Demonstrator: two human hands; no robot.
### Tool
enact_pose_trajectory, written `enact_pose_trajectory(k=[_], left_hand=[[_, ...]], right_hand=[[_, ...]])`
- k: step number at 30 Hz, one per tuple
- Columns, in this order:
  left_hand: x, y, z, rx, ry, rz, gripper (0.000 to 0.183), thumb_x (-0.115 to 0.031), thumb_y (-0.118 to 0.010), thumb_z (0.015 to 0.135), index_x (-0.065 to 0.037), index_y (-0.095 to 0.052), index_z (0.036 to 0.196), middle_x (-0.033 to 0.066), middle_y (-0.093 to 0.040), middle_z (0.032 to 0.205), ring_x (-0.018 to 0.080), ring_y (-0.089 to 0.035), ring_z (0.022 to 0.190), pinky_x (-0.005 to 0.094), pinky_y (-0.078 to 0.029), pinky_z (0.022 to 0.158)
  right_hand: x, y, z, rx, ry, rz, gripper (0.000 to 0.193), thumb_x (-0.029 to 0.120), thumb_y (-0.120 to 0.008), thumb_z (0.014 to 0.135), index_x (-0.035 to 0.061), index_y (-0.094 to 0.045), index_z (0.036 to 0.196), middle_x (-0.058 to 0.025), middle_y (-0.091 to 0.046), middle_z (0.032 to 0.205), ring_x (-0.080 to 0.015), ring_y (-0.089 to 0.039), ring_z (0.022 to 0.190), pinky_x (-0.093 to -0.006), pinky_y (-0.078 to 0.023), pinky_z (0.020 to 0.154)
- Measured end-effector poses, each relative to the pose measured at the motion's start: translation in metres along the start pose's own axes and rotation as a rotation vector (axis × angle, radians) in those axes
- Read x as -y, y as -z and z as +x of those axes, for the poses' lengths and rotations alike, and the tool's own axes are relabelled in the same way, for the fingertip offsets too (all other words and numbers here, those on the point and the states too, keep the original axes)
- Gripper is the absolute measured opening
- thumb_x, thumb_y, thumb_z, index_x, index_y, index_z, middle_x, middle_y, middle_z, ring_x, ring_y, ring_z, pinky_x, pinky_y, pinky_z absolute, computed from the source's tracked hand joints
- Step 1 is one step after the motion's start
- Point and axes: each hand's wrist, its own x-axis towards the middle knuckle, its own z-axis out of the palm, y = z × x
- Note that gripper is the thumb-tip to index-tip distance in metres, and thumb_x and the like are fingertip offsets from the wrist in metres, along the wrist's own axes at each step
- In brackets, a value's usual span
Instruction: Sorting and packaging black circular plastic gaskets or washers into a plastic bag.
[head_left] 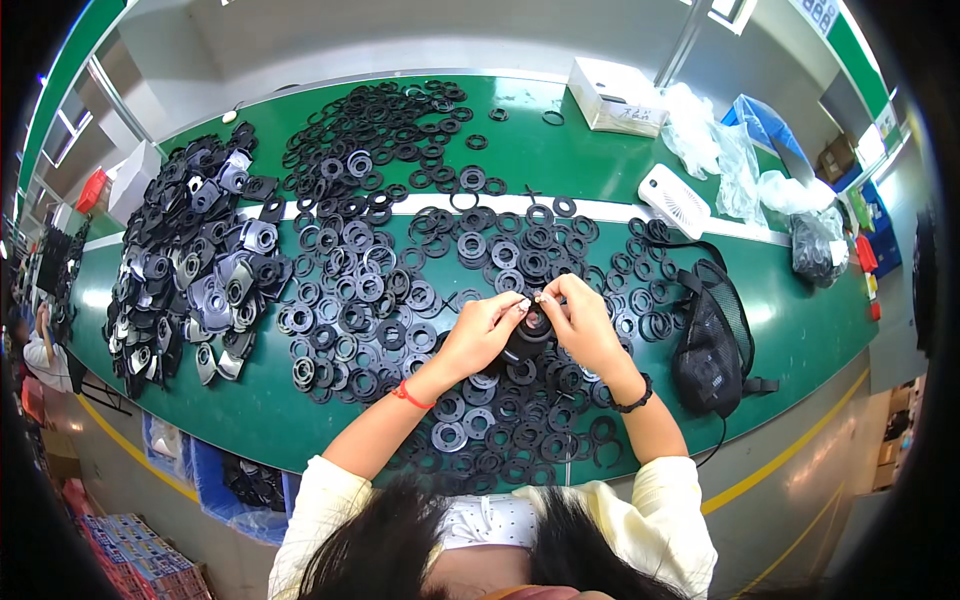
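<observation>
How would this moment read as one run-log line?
left hand: at black round piece, grip unclear | right hand: same piece, grip unclear | around: black rings, mesh bag, green table

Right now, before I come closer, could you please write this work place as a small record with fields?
Left hand: at a black round item; exact grip unclear
Right hand: at the same item; exact grip unclear
Surface: green table
Around hands: many black rings
Left side: heap of black and silvery parts
Right side: black mesh bag
Far side: white box
</observation>
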Motion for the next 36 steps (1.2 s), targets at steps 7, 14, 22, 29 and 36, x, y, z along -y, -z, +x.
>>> enact_pose_trajectory(k=[7,14,22,29,36], left_hand=[[0.012,0.004,0.003,0.058,0.040,-0.123,0.024,-0.019,-0.055,0.094,0.004,-0.062,0.101,0.0045,-0.067,0.084,0.0057,-0.057,0.073,0.0224,-0.046,0.066],[0.005,0.007,0.009,-0.083,0.168,-0.637,0.034,-0.021,-0.061,0.091,0.001,-0.052,0.116,0.0060,-0.064,0.099,0.0133,-0.064,0.090,0.0248,-0.052,0.073],[0.005,0.000,0.005,-0.088,0.034,-0.345,0.035,-0.012,-0.061,0.090,0.000,-0.051,0.121,0.0033,-0.065,0.094,0.0068,-0.060,0.078,0.0213,-0.048,0.069],[0.010,-0.007,0.003,-0.230,-0.153,0.003,0.031,-0.010,-0.060,0.089,0.000,-0.051,0.117,0.0073,-0.054,0.066,0.0114,-0.053,0.057,0.0273,-0.044,0.054],[0.003,-0.006,0.000,-0.260,-0.142,0.037,0.029,-0.010,-0.061,0.089,-0.001,-0.052,0.115,0.0074,-0.053,0.065,0.0136,-0.052,0.055,0.0280,-0.043,0.053]], right_hand=[[0.008,0.009,0.002,0.129,-0.072,0.012,0.012,0.008,-0.059,0.088,-0.0021,-0.054,0.093,-0.0115,-0.055,0.080,-0.0180,-0.055,0.066,-0.0301,-0.044,0.058],[0.004,0.008,0.003,0.082,-0.277,0.540,0.011,0.012,-0.050,0.096,0.0025,-0.044,0.100,-0.0020,-0.053,0.080,-0.0067,-0.058,0.060,-0.0200,-0.046,0.052],[0.006,0.003,0.005,0.034,-0.178,0.318,0.020,0.013,-0.061,0.090,-0.0005,-0.051,0.081,0.0012,-0.054,0.068,-0.0020,-0.051,0.058,-0.0195,-0.038,0.049],[0.002,-0.002,0.002,0.019,-0.239,0.214,0.024,0.014,-0.065,0.088,0.0004,-0.052,0.074,0.0029,-0.049,0.057,-0.0014,-0.038,0.052,-0.0212,-0.031,0.045],[0.007,0.000,0.001,0.002,-0.242,0.142,0.026,0.017,-0.065,0.087,0.0008,-0.051,0.073,0.0025,-0.047,0.055,-0.0021,-0.039,0.052,-0.0218,-0.032,0.045]])
